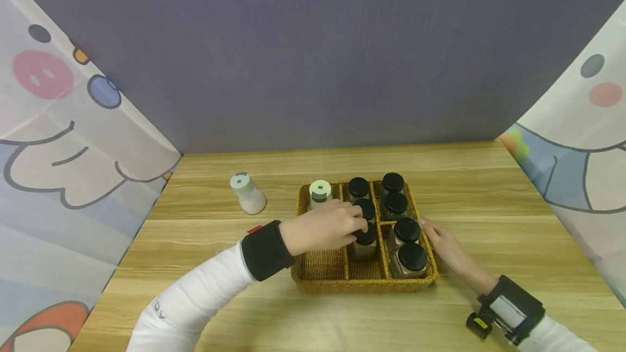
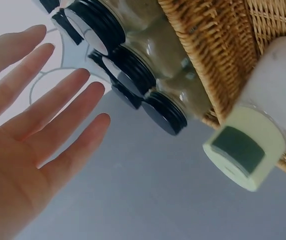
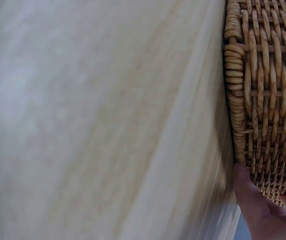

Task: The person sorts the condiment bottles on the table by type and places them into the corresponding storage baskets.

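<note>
A divided wicker basket [image 1: 362,288] stands on the table. My left hand [image 1: 329,226] hovers over its middle column, where three black-lidded jars [image 1: 359,187] stand; in the left wrist view the fingers [image 2: 78,112] are spread and hold nothing. A pale-capped jar [image 1: 320,192] with whitish contents stands in the left column, also seen in the left wrist view beside the wicker wall. My right hand [image 1: 447,249] rests against the basket's right side, its thumb [image 3: 248,192] touching the weave low down. Several black-lidded jars [image 1: 412,257] fill the two right compartments.
Another white jar [image 1: 248,193] with a pale cap stands on the wooden table [image 1: 205,232], left of the basket. A grey panel [image 1: 332,58] rises behind the table, and cartoon-printed sheets [image 1: 73,151] hang at both sides.
</note>
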### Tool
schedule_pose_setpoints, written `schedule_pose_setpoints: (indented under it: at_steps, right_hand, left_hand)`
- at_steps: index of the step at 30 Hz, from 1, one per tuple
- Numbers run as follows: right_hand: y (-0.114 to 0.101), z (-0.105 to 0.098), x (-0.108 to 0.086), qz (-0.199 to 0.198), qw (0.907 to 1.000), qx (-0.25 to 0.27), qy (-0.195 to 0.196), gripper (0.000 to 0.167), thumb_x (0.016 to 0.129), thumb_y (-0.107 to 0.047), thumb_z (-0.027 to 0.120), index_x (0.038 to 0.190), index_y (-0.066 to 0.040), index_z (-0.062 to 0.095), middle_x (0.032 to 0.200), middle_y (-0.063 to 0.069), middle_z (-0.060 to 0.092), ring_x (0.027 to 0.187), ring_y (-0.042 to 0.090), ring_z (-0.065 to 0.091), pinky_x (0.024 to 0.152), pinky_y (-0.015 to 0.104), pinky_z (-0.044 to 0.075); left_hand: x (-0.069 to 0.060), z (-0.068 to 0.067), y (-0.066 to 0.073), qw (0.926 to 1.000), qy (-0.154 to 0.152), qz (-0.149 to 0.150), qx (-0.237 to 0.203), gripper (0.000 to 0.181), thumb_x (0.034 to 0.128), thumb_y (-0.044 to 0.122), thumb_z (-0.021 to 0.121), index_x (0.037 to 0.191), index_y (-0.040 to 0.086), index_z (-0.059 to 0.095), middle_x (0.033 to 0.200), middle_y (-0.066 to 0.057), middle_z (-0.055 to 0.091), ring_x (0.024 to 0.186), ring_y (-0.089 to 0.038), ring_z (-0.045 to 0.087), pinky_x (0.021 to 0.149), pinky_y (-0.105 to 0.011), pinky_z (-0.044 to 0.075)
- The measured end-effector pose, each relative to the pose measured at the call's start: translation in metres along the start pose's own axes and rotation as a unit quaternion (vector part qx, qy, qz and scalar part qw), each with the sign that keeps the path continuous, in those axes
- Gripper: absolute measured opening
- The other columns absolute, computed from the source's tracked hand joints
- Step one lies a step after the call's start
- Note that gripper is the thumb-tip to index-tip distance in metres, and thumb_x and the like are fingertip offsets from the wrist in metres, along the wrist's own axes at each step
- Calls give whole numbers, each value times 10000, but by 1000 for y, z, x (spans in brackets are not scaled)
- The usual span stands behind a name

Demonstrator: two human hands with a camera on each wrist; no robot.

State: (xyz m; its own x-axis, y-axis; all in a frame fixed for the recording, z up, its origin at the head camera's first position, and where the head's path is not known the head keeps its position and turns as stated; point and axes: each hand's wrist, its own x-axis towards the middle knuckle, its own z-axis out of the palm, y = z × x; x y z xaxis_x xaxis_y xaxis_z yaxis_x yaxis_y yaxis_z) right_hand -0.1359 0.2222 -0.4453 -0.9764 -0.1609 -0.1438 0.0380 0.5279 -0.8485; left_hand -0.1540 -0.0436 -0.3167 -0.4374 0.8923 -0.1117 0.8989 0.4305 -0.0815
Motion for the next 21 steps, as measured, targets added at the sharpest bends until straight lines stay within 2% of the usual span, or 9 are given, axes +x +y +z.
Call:
schedule_pose_setpoints:
  at_steps: [12,21]
  right_hand:
    - [-1,0,0,-1,10000,-10,-4,605,970,-353,258,1289,159,296,1348,338,231,1242,473,196,1017,565,182]
    - [-1,0,0,-79,10000,9,27,615,967,-365,263,1287,160,296,1349,334,230,1242,475,195,1015,572,174]
  left_hand:
    - [-17,6,-15,9970,628,-256,-385,198,829,188,610,1018,141,645,945,14,597,825,-115,566,757,-226,475]
    - [-33,15,-30,9886,1389,-375,-434,140,779,140,663,912,101,650,821,-1,579,701,-105,547,608,-191,469]
